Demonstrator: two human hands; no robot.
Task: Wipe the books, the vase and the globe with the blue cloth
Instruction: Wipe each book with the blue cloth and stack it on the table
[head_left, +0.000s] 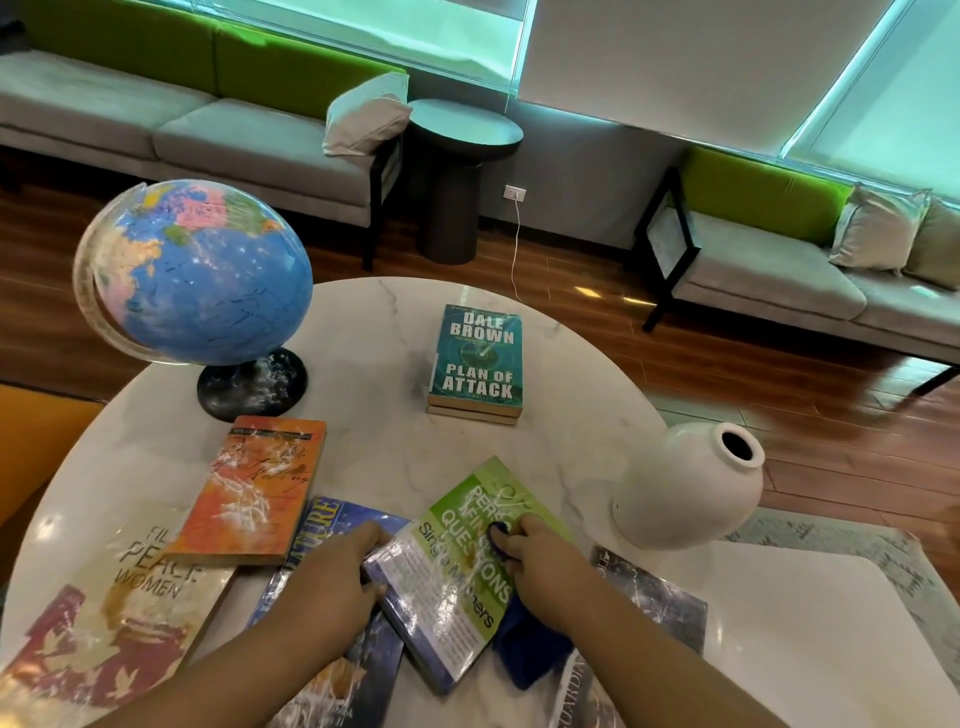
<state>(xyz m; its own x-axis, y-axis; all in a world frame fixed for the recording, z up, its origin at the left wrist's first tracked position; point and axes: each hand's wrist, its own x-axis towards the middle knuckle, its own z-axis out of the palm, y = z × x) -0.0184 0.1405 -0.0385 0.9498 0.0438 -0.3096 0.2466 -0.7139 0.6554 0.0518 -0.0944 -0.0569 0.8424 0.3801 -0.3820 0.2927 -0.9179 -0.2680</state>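
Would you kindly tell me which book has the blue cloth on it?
The green book; the right hand holds the blue cloth on its cover, the left hand grips its edge.

Both bare forearms reach forward from the lower edge, side by side. The left hand (332, 577) lies knuckles up, fingers and thumb curled around the left edge of the green book (452, 582). The right hand (540, 561), fingers curled, presses the bunched blue cloth (530, 654) onto the cover.

Grey sofas (249, 135) (green-backed) flank a dark round side table (462, 130).
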